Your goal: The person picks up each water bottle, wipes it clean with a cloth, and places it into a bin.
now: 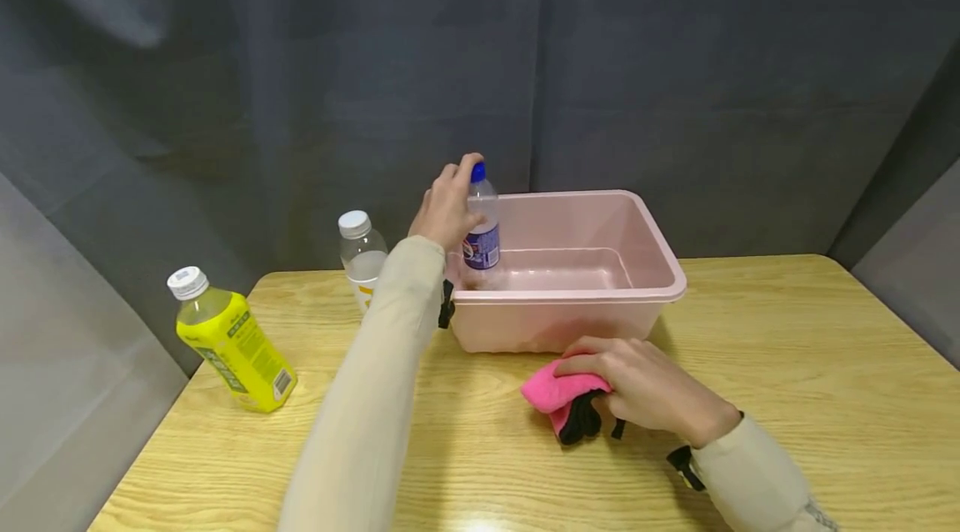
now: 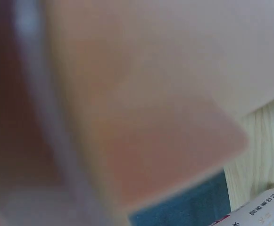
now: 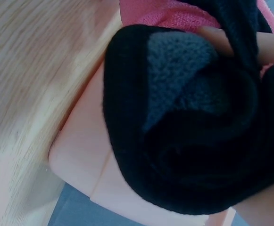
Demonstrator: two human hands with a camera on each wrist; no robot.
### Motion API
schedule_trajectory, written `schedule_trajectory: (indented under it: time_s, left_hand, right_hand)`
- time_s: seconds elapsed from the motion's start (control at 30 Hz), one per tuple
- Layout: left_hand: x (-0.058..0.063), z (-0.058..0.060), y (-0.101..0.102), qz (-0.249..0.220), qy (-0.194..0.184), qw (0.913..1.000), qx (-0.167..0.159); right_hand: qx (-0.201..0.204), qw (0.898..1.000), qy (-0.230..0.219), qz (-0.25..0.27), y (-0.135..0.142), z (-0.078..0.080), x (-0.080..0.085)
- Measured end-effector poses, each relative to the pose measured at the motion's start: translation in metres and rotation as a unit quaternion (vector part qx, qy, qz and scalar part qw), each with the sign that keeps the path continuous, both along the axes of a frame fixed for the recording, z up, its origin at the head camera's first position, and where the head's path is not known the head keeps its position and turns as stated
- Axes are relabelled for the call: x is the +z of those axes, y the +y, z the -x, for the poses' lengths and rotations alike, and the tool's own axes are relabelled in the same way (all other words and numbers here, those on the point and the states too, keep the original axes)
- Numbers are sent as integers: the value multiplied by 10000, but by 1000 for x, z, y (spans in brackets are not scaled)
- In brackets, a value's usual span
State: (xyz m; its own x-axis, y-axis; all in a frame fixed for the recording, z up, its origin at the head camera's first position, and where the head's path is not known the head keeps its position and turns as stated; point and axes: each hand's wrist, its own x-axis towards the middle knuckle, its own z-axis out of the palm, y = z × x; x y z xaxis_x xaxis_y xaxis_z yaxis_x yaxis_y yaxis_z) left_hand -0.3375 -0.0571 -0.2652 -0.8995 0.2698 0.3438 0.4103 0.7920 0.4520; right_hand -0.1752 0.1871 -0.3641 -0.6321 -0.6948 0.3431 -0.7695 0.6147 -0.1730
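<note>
My left hand (image 1: 446, 211) grips a clear plastic bottle (image 1: 482, 247) with a blue cap and purple label. The bottle stands upright at the left end of a pink plastic basin (image 1: 570, 296), its lower part seen inside the rim. In front of the basin, low over the table, my right hand (image 1: 641, 386) holds a bunched pink and black cloth (image 1: 558, 390) between thumb and fingers. The right wrist view shows the cloth's black band (image 3: 122, 103) curled round a grey fleecy inside. Blurred close surfaces fill most of the left wrist view.
Left of the basin stands a clear bottle (image 1: 365, 265) with a white cap, partly behind my left arm. A yellow-labelled bottle (image 1: 240, 344) is further left on the wooden table (image 1: 787, 365). A dark curtain (image 1: 675, 82) hangs behind.
</note>
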Motion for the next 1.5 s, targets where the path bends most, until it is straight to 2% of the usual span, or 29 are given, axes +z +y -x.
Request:
schedule_trajectory:
  time_s: [0.33,0.7,1.07,1.5]
  left_hand:
    - [-5,4,5,446,-54,9984,329]
    - [-4,0,2,490,-586,9966,311]
    - [0,-5,2,473,-514,9973,227]
    - [1,-9,1,468,-488,9973,274]
  right_hand:
    - [-16,10000,-15,32,0,-1,0]
    - [-17,10000,-36,6,-1,-2,2]
    - [3,10000,-27,-2,-1,-2,2]
    - [25,10000,-1,-22,-1,-3,2]
